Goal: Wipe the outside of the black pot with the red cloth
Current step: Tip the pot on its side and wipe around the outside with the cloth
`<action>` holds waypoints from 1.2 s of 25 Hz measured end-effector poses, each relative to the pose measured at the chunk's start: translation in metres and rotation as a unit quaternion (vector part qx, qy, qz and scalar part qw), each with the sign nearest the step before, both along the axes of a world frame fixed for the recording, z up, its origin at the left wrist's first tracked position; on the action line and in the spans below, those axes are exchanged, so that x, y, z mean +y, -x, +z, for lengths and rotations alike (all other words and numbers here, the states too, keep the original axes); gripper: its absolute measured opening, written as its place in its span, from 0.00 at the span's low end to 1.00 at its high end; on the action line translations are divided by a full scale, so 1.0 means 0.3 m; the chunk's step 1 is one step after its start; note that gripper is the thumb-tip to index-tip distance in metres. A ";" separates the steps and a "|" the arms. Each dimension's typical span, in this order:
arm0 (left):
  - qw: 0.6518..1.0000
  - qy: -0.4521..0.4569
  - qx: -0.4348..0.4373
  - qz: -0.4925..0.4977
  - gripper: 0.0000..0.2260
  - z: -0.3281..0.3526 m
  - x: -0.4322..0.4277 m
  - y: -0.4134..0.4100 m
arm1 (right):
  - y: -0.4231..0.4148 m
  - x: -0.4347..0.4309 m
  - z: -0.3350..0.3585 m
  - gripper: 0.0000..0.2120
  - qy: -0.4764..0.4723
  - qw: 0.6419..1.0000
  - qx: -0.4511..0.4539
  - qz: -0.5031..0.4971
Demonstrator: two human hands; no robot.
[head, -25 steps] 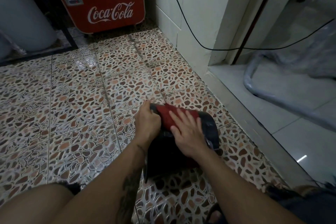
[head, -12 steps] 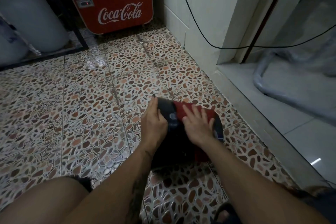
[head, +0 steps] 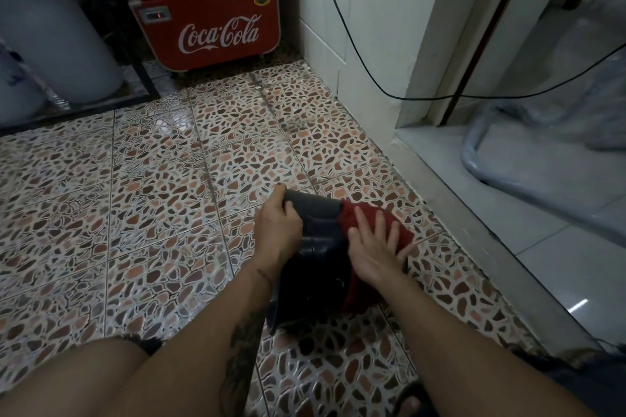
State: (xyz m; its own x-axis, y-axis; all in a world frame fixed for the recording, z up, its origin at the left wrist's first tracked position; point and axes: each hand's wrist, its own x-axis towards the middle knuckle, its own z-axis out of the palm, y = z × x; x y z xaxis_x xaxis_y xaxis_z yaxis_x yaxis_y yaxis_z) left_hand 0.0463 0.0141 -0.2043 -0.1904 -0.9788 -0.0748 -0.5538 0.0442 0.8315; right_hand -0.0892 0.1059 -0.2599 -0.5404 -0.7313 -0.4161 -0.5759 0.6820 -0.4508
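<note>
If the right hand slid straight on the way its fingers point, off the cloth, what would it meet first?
The right hand lies flat on the red cloth over the black pot, fingers pointing up and away. Past the cloth's far edge, probably only bare patterned floor, then the white wall; depth is uncertain.

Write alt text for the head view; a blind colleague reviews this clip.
A person's right hand presses a red cloth flat against a black pot on a pebble-patterned tile floor, while the left hand grips the pot's edge. A red Coca-Cola cooler stands behind.
</note>
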 end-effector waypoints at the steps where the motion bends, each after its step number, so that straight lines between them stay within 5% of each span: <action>1: 1.000 0.003 0.000 0.010 0.17 0.004 -0.007 0.010 | -0.031 -0.032 0.020 0.26 0.022 0.999 -0.008 0.024; 6: 1.000 -0.005 0.009 0.015 0.19 0.003 -0.021 0.038 | -0.109 -0.028 0.011 0.27 0.126 0.986 0.017 0.107; 15: 0.996 0.054 0.031 -0.064 0.19 -0.005 0.043 0.050 | 0.178 -0.068 0.006 0.27 -0.074 0.992 -0.039 -0.096; 19: 0.996 0.078 0.019 -0.042 0.16 -0.004 0.026 0.059 | -0.016 -0.165 0.074 0.30 0.049 0.997 -0.055 0.025; 24: 0.999 -0.017 0.014 0.042 0.19 -0.046 -0.025 0.012 | -0.122 -0.008 0.028 0.30 0.228 0.964 -0.051 0.125; 30: 0.997 -0.042 0.017 0.058 0.20 -0.077 -0.032 0.014 | 0.000 0.139 -0.118 0.28 0.133 0.985 0.105 0.042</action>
